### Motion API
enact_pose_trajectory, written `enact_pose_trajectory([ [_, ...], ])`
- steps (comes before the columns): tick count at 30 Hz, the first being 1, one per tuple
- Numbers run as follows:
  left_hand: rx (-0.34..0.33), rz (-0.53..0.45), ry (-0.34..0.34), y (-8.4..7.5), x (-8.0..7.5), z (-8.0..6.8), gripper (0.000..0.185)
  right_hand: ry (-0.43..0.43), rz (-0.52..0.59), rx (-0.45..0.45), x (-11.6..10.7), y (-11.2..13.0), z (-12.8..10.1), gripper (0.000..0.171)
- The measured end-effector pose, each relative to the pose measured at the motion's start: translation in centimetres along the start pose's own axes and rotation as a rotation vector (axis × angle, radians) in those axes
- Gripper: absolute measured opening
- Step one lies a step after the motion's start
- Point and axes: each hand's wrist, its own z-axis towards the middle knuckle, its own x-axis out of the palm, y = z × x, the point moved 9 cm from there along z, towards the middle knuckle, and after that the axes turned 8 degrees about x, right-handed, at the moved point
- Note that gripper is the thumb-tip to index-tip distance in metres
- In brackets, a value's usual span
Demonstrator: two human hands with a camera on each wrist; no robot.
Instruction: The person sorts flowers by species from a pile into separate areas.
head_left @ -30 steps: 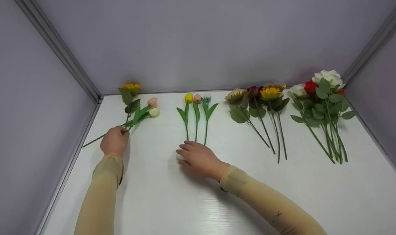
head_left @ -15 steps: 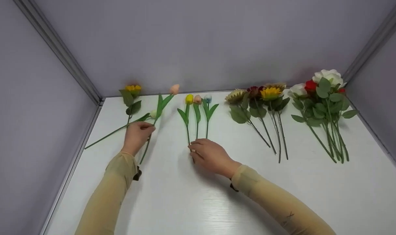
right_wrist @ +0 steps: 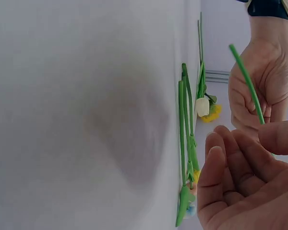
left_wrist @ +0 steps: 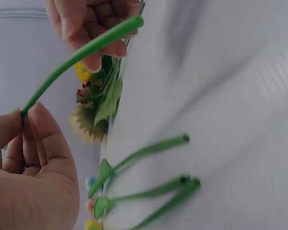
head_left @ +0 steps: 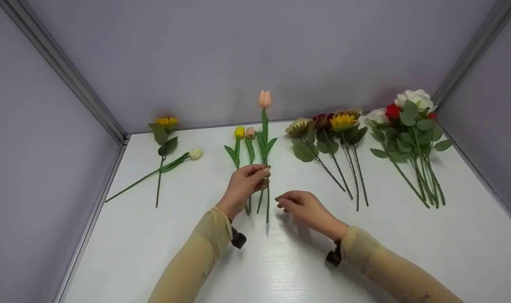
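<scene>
My left hand (head_left: 242, 187) pinches the stem of a pink tulip (head_left: 264, 99) between thumb and fingers, holding it upright above the table. In the left wrist view the lower end of its green stem (left_wrist: 81, 53) sticks out past the fingers. Just right of that stem is my right hand (head_left: 310, 212), fingers loosely bent and holding nothing. Behind the left hand lie a yellow tulip (head_left: 239, 133) and a second pink tulip (head_left: 250, 133). A blue tulip (left_wrist: 90, 182) beside them shows in the left wrist view; its bloom is hidden in the head view.
On the left, a white tulip (head_left: 196, 152) lies across the stem of a yellow sunflower (head_left: 167, 123). Several sunflowers (head_left: 344, 122) and dark red blooms lie right of centre. White roses (head_left: 415, 100) and red ones are bunched far right. Grey walls enclose the white table (head_left: 121, 252).
My left hand has picked the pink tulip off the left group and carried it right to the middle, raising it upright. My right hand has drawn back rightward from the tulip stems.
</scene>
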Motion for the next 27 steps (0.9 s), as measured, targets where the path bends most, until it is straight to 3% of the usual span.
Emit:
enact_pose_trajectory([
  [5, 0.031, -0.094, 0.014, -0.1, 3.2, -0.1, 0.025, 0.052, 0.226, 0.058, -0.1, -1.3, -1.5, 0.034],
  [11, 0.067, -0.106, 0.052, -0.6, 5.3, -0.8, 0.024, 0.044, 0.349, 0.074, -0.2, -1.7, -2.6, 0.033],
  [20, 0.153, -0.021, 0.077, -1.3, 5.8, -1.2, 0.030, 0.048, 0.436, 0.095, 0.6, -2.0, -3.0, 0.029],
  [27, 0.144, 0.007, 0.075, -0.9, 5.5, -1.5, 0.025, 0.045, 0.437, 0.114, 1.0, -2.6, -2.8, 0.026],
])
